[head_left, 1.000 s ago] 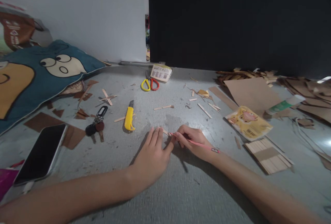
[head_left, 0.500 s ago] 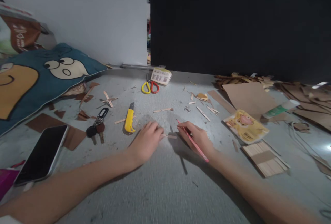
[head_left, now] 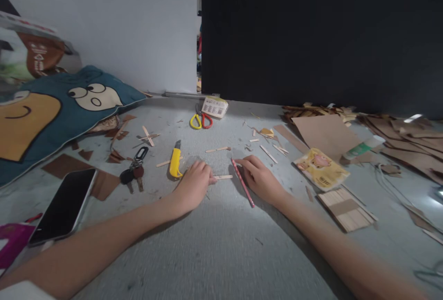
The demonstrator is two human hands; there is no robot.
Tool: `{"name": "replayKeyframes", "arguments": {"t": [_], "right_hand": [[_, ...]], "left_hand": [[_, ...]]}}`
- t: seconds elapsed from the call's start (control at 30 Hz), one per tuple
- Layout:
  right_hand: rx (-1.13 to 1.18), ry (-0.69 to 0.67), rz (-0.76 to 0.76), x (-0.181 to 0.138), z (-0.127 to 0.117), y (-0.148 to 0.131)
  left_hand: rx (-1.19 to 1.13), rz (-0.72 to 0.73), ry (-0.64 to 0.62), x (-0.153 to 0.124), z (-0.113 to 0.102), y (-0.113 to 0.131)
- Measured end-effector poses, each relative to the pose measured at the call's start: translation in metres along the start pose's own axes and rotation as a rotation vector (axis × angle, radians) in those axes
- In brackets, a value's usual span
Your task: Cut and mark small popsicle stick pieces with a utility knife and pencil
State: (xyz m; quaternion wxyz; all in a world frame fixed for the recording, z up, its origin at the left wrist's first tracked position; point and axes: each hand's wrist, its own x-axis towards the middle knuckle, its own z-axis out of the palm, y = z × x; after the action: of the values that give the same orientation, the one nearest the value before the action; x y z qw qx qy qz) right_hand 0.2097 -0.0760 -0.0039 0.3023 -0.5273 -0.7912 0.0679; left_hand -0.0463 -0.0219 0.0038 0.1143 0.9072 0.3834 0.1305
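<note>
My left hand [head_left: 193,185] rests on the grey floor with its fingertips pinching one end of a short wooden craft stick [head_left: 223,177] that lies flat. My right hand [head_left: 260,179] lies just right of it, fingers curled loosely beside a pink pencil [head_left: 242,183]. The pencil lies on the floor along the hand's left edge, and I cannot tell whether the fingers still touch it. A yellow utility knife [head_left: 175,161] lies just left of my left hand.
A black phone [head_left: 65,205] and keys [head_left: 133,170] lie at the left, near a blue cartoon cushion [head_left: 51,115]. Scissors [head_left: 200,120] sit at the back. At the right are a stack of craft sticks [head_left: 347,207], a yellow packet [head_left: 320,168], a glue tube [head_left: 362,147] and cardboard scraps [head_left: 398,131].
My right hand stopped marking the stick, swung the pencil away and laid it on the floor. My left hand drew back to the left, keeping hold of the stick's end.
</note>
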Motion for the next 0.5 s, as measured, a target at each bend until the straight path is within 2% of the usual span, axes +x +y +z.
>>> {"name": "replayKeyframes", "arguments": {"t": [0.1,0.23,0.43,0.5], "right_hand": [[-0.01,0.044,-0.007,0.008,-0.002,-0.001],[-0.019,0.092,-0.013,0.034,-0.013,-0.009],[-0.024,0.005,0.027,0.086,-0.029,-0.04],[-0.027,-0.087,0.046,0.1,-0.026,-0.059]], "left_hand": [[-0.018,0.017,0.031,-0.003,-0.002,0.003],[-0.009,0.067,0.038,-0.004,-0.002,0.005],[-0.014,0.005,0.057,0.001,-0.001,0.007],[-0.083,-0.053,0.032,0.002,0.001,0.007]]}}
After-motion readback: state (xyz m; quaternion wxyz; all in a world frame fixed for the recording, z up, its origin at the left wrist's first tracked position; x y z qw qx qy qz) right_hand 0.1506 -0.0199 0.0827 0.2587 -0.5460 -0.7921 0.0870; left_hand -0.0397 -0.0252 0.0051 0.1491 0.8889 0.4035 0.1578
